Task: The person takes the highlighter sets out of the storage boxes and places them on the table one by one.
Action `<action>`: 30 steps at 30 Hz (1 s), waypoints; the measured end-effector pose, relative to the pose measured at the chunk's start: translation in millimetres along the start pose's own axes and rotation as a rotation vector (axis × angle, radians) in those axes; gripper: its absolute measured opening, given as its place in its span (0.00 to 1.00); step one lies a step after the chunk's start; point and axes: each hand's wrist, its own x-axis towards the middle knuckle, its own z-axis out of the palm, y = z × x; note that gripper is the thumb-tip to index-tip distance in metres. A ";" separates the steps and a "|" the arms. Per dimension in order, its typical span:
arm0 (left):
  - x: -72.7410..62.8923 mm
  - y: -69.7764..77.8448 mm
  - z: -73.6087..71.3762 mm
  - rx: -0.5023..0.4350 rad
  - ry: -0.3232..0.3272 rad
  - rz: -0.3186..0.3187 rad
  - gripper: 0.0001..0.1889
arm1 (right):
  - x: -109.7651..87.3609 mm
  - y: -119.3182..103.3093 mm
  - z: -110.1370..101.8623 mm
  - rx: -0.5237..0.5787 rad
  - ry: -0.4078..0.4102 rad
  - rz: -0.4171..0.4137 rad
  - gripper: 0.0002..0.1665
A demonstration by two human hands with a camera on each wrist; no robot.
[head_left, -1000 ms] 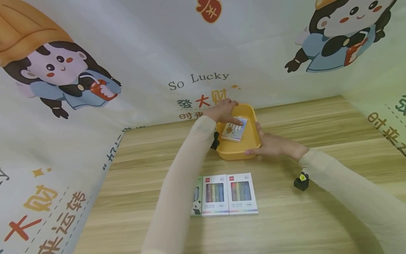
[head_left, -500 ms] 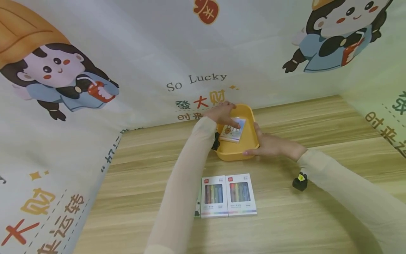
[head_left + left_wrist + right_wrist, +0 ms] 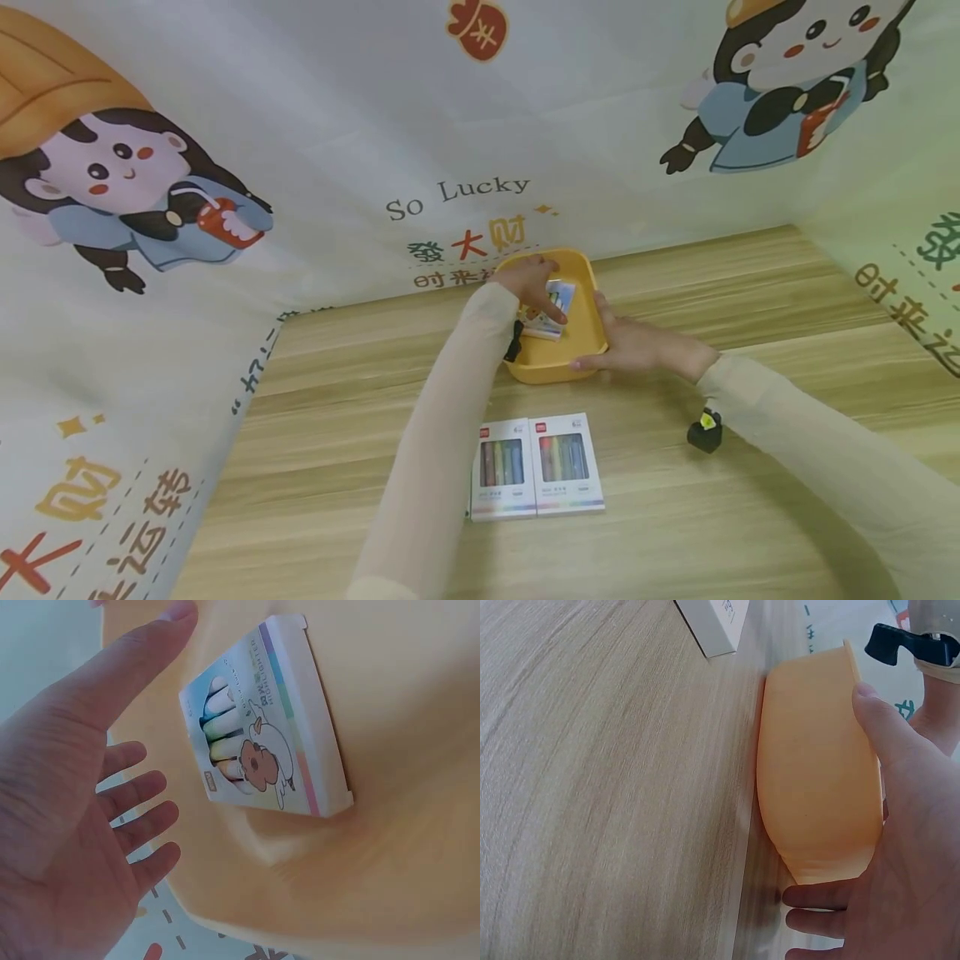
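Observation:
A yellow plastic basket (image 3: 552, 372) stands on the wooden table against the back wall. Inside it a box of highlighters (image 3: 259, 742) lies window up, printed with a cartoon bird. Over its left rim reaches my left hand (image 3: 531, 287), and the thumb passes above the box. In the left wrist view the left fingers are loose and apart from the box. My right hand (image 3: 633, 343) lies against the basket's near right corner. Its thumb (image 3: 874, 712) touches the upper edge, and the straight fingers extend along another side; their contact is partly hidden.
Two white boxes of coloured pens, a left one (image 3: 502, 471) and a right one (image 3: 566, 462), lie side by side nearer me. My left sleeve (image 3: 427, 450) partly covers the left one. Printed cloth (image 3: 337, 150) rises behind the table.
My left hand has shifted slightly right and down over the highlighter box, covering more of it. The right hand keeps its place at the basket, and the whole head view has drifted a little.

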 end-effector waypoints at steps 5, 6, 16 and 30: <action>3.9 0.9 2.4 0.003 -0.028 0.001 0.55 | -0.1 -0.5 -0.2 -0.002 -0.006 0.018 0.79; 3.6 1.4 2.9 0.001 -0.029 0.008 0.55 | -0.5 -0.9 -0.4 -0.003 -0.007 0.019 0.79; 9.7 5.9 12.2 -0.016 -0.067 -0.012 0.57 | -0.8 -1.2 -1.0 -0.025 -0.016 0.040 0.79; 16.1 2.0 18.4 0.016 -0.085 -0.047 0.60 | -1.3 -1.5 -1.9 -0.026 -0.015 0.046 0.79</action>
